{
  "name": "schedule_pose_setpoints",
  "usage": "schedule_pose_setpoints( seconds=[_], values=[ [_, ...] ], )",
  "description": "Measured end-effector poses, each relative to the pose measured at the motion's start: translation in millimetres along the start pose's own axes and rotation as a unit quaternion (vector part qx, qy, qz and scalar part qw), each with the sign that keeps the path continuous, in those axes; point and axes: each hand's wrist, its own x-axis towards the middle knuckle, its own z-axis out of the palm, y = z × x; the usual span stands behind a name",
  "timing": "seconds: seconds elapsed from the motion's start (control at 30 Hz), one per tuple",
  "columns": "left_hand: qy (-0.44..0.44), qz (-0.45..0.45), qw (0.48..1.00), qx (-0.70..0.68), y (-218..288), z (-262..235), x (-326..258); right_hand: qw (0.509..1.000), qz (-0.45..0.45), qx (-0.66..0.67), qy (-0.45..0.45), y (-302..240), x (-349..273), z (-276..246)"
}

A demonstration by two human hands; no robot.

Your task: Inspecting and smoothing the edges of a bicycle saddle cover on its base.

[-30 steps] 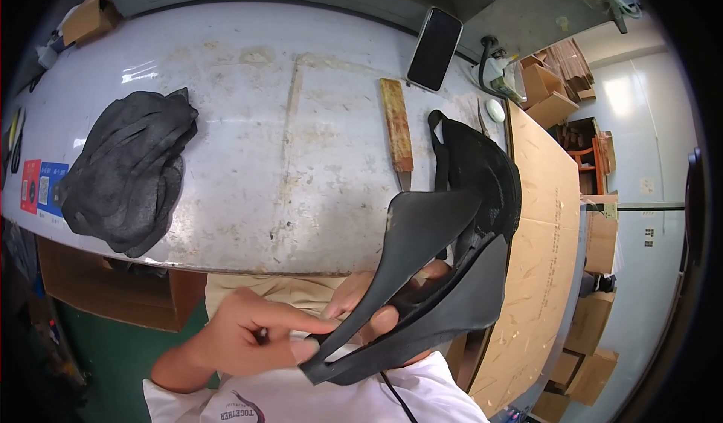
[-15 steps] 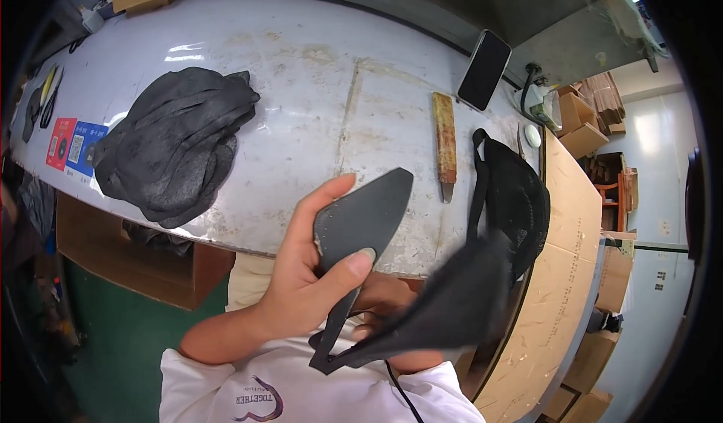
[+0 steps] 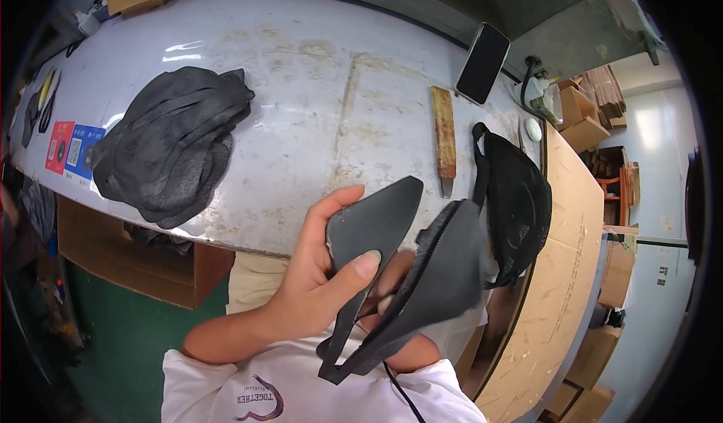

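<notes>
Here the left hand (image 3: 312,295) is gripping a dark pointed sole piece (image 3: 373,223), thumb and fingers closed around its lower end, holding it above the near edge of the work table (image 3: 301,84). The right hand (image 3: 388,287) is sitting mostly hidden behind a second dark sole piece (image 3: 440,272); its grip cannot be told. A heap of dark pieces (image 3: 169,148) is lying at the left, a wooden tool (image 3: 444,137) and a phone (image 3: 483,63) farther back.

Bench: long scuffed grey metal bench (image 3: 301,84).
Right side: pale plywood board (image 3: 561,272), brown cardboard boxes (image 3: 584,118).
Floor: green (image 3: 120,348), possibly painted.
Far wall: grey (image 3: 542,16).
</notes>
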Motion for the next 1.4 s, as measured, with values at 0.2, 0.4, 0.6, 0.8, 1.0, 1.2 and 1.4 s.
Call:
schedule_pose_setpoints(
  seconds=[0.2, 0.4, 0.6, 0.8, 1.0, 1.2, 1.4],
  values=[
    [0.019, -0.030, 0.998, -0.045, -3, 6, -3, 0.995, 0.022, -0.027, 0.090, 5, -9, 5],
    [-0.001, 0.014, 1.000, 0.027, -8, 5, -2, 0.982, 0.047, -0.048, 0.175, 12, -13, 6],
    [0.006, 0.014, 1.000, -0.009, -8, 8, -4, 0.983, -0.027, -0.091, 0.156, 11, -12, 0],
    [0.005, 0.054, 0.998, 0.040, -15, 8, -7, 0.962, 0.077, -0.145, 0.218, 7, -17, 8],
    [-0.031, 0.049, 0.998, 0.000, -16, 8, -7, 0.959, 0.055, -0.195, 0.200, 8, -20, 1],
    [-0.026, 0.054, 0.998, 0.007, -12, 14, -2, 0.965, 0.037, -0.076, 0.246, 9, -22, 9],
    [-0.038, 0.167, 0.981, 0.089, -16, 16, -3, 0.961, 0.069, -0.108, 0.244, 0, -23, 8]
  ],
)
